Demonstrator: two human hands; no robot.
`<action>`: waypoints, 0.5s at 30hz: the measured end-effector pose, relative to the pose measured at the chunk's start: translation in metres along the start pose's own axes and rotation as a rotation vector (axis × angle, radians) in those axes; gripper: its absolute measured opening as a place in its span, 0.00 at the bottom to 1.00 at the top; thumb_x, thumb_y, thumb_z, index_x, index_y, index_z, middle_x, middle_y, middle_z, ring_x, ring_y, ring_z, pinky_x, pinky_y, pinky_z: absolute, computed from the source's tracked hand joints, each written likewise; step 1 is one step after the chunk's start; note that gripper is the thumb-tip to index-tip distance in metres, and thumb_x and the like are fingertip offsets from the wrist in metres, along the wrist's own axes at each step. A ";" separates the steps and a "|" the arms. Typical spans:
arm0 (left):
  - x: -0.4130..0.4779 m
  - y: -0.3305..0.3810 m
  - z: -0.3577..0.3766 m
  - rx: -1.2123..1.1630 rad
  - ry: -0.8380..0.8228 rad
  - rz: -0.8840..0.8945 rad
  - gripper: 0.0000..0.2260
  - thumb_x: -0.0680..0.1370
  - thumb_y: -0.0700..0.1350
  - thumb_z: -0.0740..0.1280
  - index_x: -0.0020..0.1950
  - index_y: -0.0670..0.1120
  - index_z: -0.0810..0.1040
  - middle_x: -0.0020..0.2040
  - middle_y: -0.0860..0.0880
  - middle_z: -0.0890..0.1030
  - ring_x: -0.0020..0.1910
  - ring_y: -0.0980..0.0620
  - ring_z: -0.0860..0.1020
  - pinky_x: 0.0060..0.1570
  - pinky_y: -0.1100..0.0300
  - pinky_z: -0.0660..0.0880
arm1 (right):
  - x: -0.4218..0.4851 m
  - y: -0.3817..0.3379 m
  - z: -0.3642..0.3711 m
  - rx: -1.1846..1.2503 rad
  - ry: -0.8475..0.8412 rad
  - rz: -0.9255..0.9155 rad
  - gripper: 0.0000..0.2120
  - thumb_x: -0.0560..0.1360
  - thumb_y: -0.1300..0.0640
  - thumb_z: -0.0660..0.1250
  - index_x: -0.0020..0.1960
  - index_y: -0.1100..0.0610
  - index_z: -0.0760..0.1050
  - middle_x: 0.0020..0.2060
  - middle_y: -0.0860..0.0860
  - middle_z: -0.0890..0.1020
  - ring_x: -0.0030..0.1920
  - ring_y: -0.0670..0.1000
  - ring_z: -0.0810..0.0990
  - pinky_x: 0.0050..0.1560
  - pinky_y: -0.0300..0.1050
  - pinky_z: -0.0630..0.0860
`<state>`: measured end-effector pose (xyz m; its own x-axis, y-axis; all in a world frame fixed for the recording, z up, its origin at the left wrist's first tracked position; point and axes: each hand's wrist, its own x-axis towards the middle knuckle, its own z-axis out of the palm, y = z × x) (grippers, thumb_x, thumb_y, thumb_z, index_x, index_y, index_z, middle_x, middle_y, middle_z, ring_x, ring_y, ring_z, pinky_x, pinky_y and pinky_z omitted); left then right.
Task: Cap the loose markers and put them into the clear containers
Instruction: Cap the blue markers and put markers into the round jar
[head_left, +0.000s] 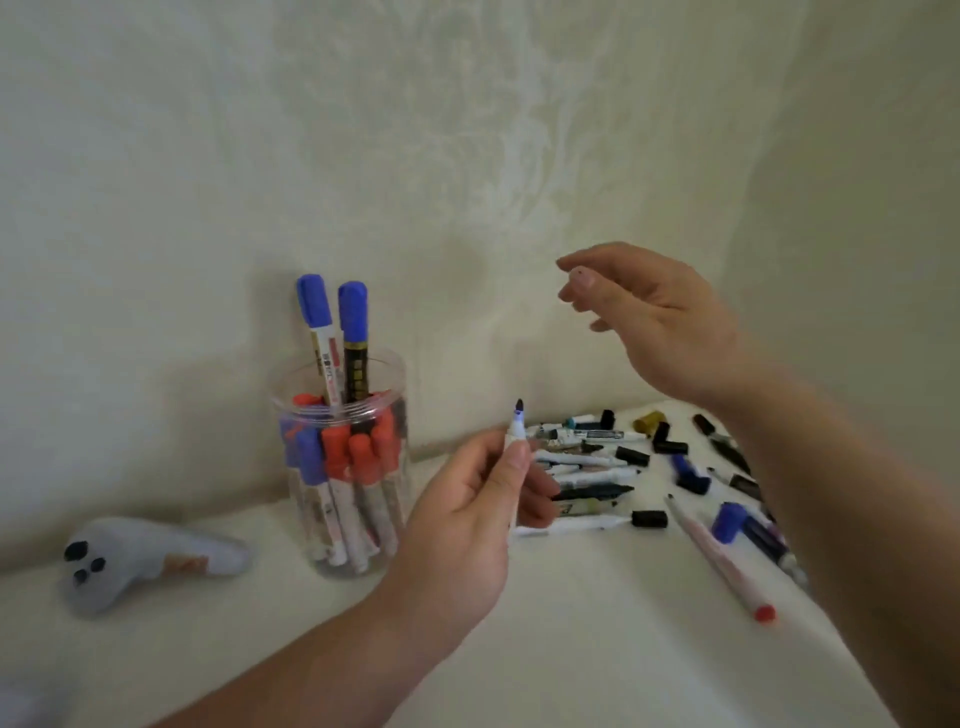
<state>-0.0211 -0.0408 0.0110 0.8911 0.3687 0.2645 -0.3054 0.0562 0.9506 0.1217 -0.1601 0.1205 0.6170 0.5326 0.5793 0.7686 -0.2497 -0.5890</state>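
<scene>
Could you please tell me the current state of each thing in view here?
left hand: holding an uncapped marker, tip up
right hand: raised, open, empty
clear container: upright, lidless, nearly full of capped markers
loose markers: lying piled, several uncapped
loose caps: scattered

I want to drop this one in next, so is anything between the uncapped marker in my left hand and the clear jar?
Nothing visible lies between them. The left hand holds the uncapped marker upright just right of the clear jar. But two tall blue-capped markers stick out of its mouth, and it looks fairly full.
</scene>
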 end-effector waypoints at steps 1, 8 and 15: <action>0.006 -0.006 0.012 -0.004 -0.028 -0.025 0.13 0.80 0.52 0.61 0.50 0.43 0.79 0.41 0.47 0.84 0.41 0.48 0.83 0.44 0.51 0.80 | -0.009 0.017 -0.019 0.000 0.033 0.066 0.09 0.81 0.48 0.65 0.57 0.48 0.81 0.47 0.46 0.86 0.51 0.48 0.83 0.56 0.57 0.80; 0.040 -0.030 0.093 0.012 -0.230 -0.095 0.04 0.82 0.41 0.64 0.55 0.43 0.77 0.46 0.45 0.87 0.47 0.48 0.86 0.49 0.59 0.82 | -0.067 0.118 -0.091 -0.258 -0.051 0.469 0.03 0.78 0.55 0.71 0.46 0.49 0.82 0.38 0.46 0.85 0.42 0.46 0.84 0.52 0.51 0.82; 0.057 -0.059 0.117 0.128 -0.242 -0.124 0.06 0.80 0.43 0.67 0.53 0.51 0.82 0.44 0.50 0.87 0.44 0.52 0.86 0.44 0.64 0.81 | -0.099 0.131 -0.090 -0.403 -0.526 0.448 0.08 0.72 0.44 0.75 0.48 0.37 0.77 0.40 0.33 0.78 0.42 0.35 0.77 0.38 0.29 0.70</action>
<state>0.0874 -0.1313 -0.0110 0.9778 0.1339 0.1615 -0.1580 -0.0363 0.9868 0.1769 -0.3180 0.0368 0.7980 0.5992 -0.0648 0.5306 -0.7495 -0.3958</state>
